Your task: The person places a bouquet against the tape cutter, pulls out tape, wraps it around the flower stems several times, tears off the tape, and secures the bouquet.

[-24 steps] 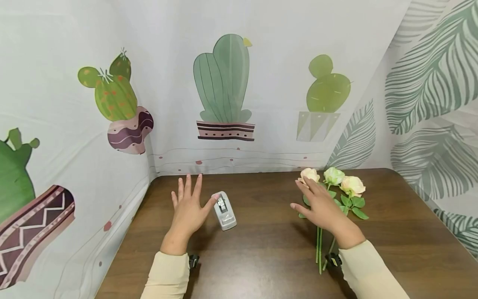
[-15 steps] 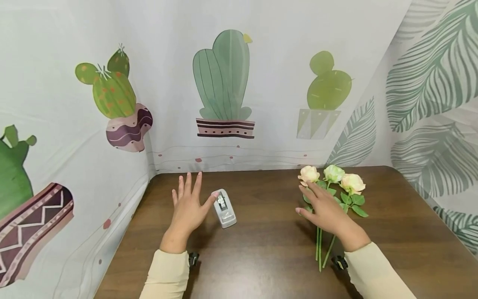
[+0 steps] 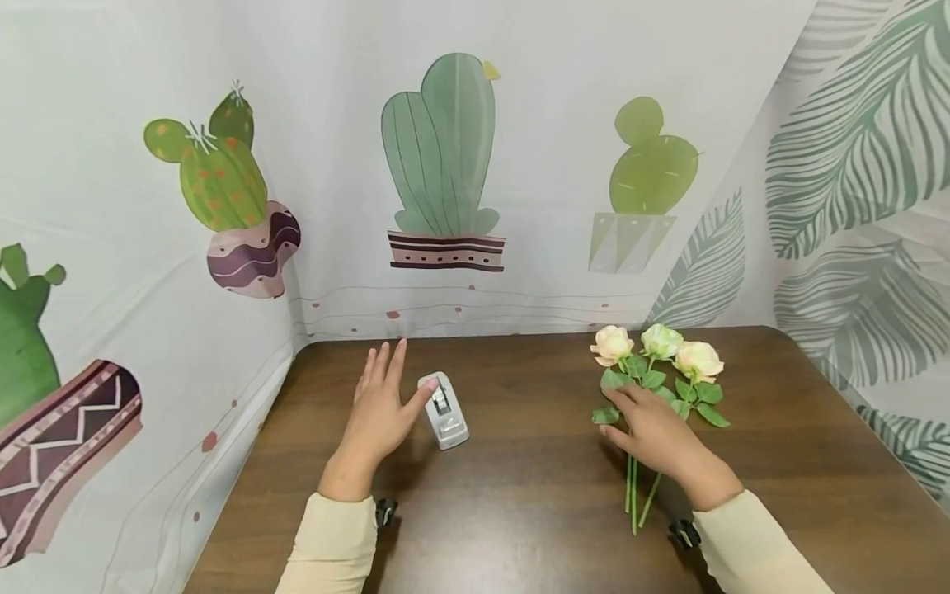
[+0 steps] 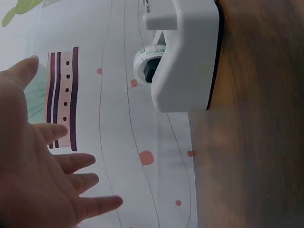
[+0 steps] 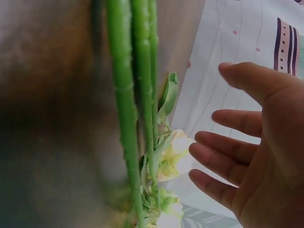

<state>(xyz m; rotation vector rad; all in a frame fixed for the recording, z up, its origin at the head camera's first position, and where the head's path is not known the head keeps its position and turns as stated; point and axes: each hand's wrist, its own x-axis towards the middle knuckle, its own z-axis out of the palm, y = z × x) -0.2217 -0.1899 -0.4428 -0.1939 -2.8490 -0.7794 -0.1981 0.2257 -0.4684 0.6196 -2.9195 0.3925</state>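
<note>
Three artificial roses, a peach one [image 3: 613,345], a pale green one [image 3: 661,341] and a cream one [image 3: 699,361], lie at the right of the table with their green stems [image 3: 634,495] toward me. Over their leaves and stems hovers my right hand [image 3: 660,437], fingers extended and holding nothing; the right wrist view shows a gap between fingers and stems [image 5: 123,85]. Left of centre stands a white tape dispenser [image 3: 444,412] with a roll of clear tape [image 4: 147,64]. My left hand [image 3: 374,421] is spread beside it, and its thumb overlaps the dispenser's far end in the head view.
The brown wooden table [image 3: 519,511] has a rounded far right corner. Behind it hangs a white cloth [image 3: 549,165] printed with potted cacti and large leaves. A black wrist strap piece [image 3: 684,535] shows at my right sleeve.
My right hand has shifted slightly right and nearer to me, uncovering the peach rose. The left hand's fingers have drawn closer together. The roses and dispenser lie as before.
</note>
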